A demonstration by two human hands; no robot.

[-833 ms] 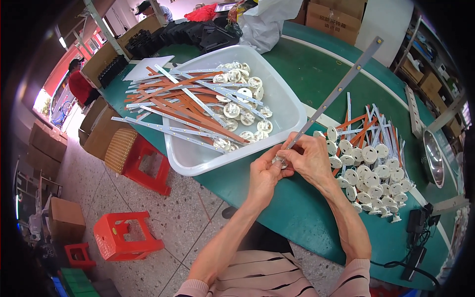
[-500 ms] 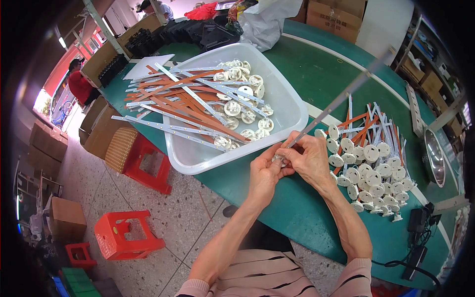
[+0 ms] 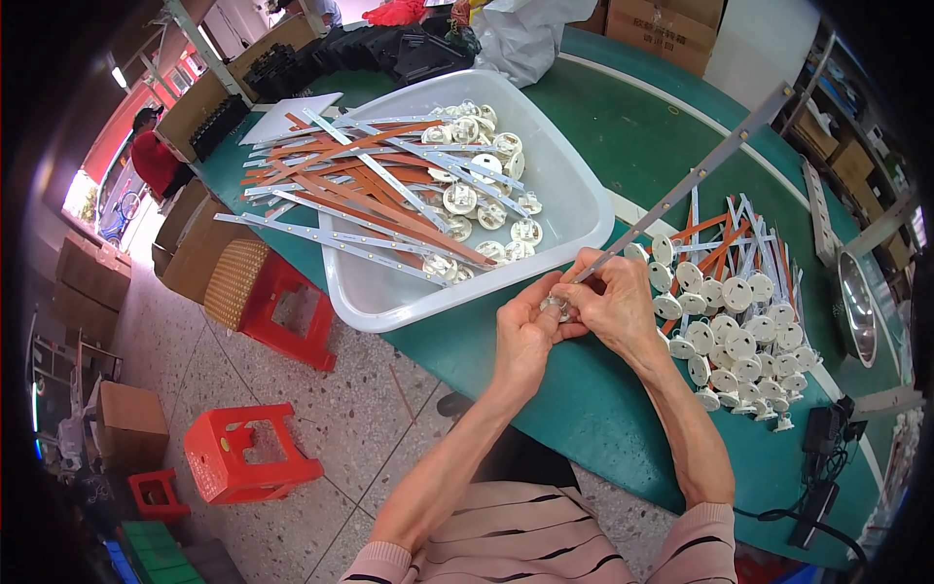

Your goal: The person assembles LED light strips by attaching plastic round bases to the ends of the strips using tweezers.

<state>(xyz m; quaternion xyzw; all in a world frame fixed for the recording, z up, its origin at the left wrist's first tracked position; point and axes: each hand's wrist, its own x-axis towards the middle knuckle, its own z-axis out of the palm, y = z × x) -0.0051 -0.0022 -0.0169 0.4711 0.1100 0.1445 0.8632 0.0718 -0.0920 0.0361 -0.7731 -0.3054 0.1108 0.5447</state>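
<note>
"What's the left hand (image 3: 525, 336) got?"
"Pinching a small pale part (image 3: 556, 310) over the green table (image 3: 584, 428)!"
"And the right hand (image 3: 623, 310)?"
"Pinching a long grey strip (image 3: 693, 177), slanting up! White discs (image 3: 739, 343) lie rightward; farther, a filled tub (image 3: 566, 185)!"

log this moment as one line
left hand: holding small pale fitting | right hand: holding LED strip | white plastic tub: LED strips sticking out

Small piece (image 3: 557, 306) mostly hidden by fingers (image 3: 586, 298); bag (image 3: 530, 37) cut off above.
</note>
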